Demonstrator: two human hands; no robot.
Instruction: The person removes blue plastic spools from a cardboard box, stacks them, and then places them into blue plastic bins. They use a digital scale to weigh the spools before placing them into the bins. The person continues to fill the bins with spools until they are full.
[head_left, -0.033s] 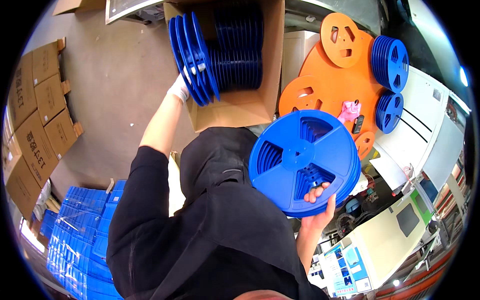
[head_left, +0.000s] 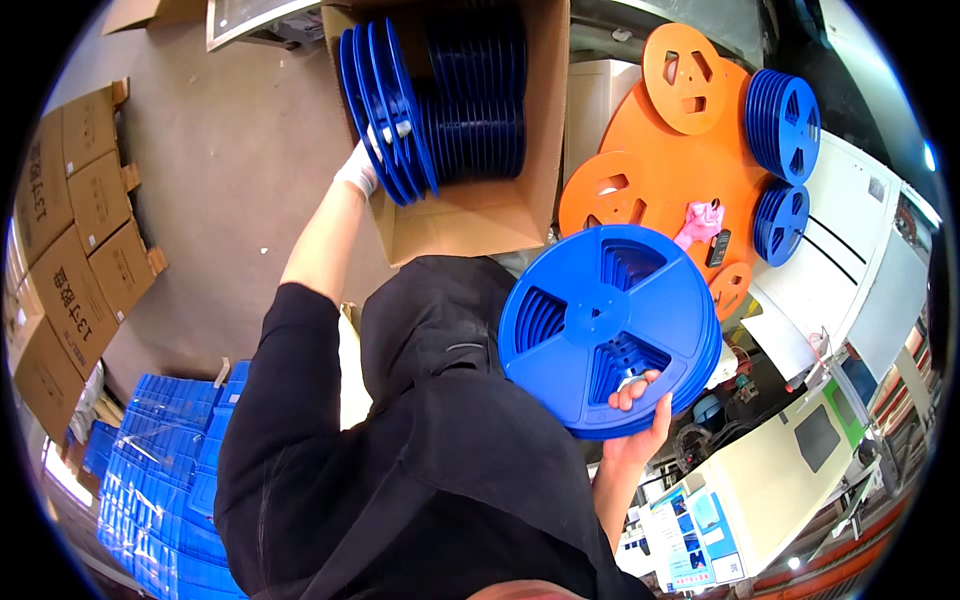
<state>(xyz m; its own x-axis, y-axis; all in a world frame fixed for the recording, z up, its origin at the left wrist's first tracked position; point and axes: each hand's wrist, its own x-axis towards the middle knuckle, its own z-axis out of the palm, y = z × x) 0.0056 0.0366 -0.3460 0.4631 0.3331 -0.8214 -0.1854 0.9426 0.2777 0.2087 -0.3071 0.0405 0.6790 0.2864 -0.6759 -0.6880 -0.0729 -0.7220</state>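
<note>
My left hand [head_left: 376, 152], in a white glove, is closed around several upright blue plastic reels [head_left: 380, 95]. They are at the left side of an open cardboard box [head_left: 460, 230], and its fingers show between the discs. Rows of more blue reels [head_left: 475, 140] stand in the box, dark in its shadow. A thick stack of large blue reels [head_left: 560, 375] is in my right hand [head_left: 640, 420], in front of my chest on the right. Its fingertips hook through a cut-out of the top reel, and the thumb presses along the rim.
At the right an orange round surface [head_left: 680, 170] carries orange discs [head_left: 685, 80], upright blue reels [head_left: 782, 125], a pink cloth [head_left: 697, 225] and a small black device [head_left: 718, 248]. Stacked cartons [head_left: 80, 200] stand far left. Film-wrapped blue goods [head_left: 165, 480] sit lower left, a cream machine [head_left: 770, 490] lower right.
The reels in my left hand have shifted very slightly up, and the stack in my right hand slightly down. Both hands keep their grip.
</note>
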